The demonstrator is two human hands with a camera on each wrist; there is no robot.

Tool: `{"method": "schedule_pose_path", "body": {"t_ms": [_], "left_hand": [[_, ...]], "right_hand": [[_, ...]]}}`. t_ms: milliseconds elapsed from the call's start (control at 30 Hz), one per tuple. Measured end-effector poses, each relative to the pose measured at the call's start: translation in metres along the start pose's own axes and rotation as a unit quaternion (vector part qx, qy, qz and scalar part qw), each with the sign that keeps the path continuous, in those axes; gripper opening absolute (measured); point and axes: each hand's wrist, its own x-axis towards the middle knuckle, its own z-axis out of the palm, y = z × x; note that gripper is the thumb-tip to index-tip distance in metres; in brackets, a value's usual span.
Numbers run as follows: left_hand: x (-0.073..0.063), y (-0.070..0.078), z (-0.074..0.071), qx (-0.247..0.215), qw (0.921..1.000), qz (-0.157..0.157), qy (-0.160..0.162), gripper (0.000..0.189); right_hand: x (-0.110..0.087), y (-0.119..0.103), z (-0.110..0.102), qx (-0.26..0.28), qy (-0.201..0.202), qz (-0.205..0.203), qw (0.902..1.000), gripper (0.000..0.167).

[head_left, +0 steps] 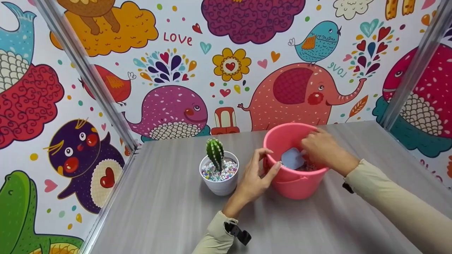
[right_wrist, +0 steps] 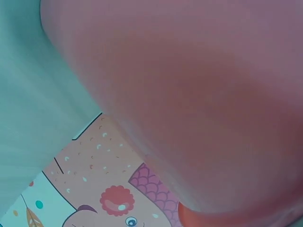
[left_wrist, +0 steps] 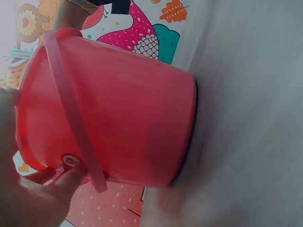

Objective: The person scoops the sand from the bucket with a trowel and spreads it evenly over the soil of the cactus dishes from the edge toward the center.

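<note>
Pink plastic bucket (head_left: 297, 185) on grey wood-grain bench (head_left: 166, 215). Flat blue-grey scoop (head_left: 292, 158) inside bucket, its blade left of right hand (head_left: 321, 150), which reaches over bucket's right rim, fingers curled round scoop handle. Left hand (head_left: 255, 176) clamped on bucket's left rim, thumb toward front. Green ribbed cactus (head_left: 215, 155) in round white pot (head_left: 220, 187), left of bucket. Scoop handle mostly hidden by right hand; small granules (head_left: 310, 166) in bucket partly covered, hard to make out. Right wrist view mostly blurred pink.
</note>
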Motion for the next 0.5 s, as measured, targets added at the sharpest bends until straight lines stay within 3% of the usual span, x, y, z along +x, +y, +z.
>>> {"method": "schedule_pose_path", "body": {"t_ms": [100,233,500], "left_hand": [[-0.0007,-0.0023,-0.0004,0.001,1.0000,0.006,0.002,0.040],[-0.0014,-0.0048,-0.0004,0.004,1.0000,0.006,0.002,0.042],[-0.0025,-0.0053,0.0003,-0.003,1.0000,0.000,-0.001,0.044]], "right_hand": [[-0.0007,0.0024,0.0004,0.049,-0.026,-0.005,0.9985,0.009],[-0.0020,0.0066,-0.0009,0.123,-0.078,-0.007,0.9893,0.013],[-0.0002,0.0105,-0.0023,0.178,-0.115,-0.031,0.9768,0.004]]}}
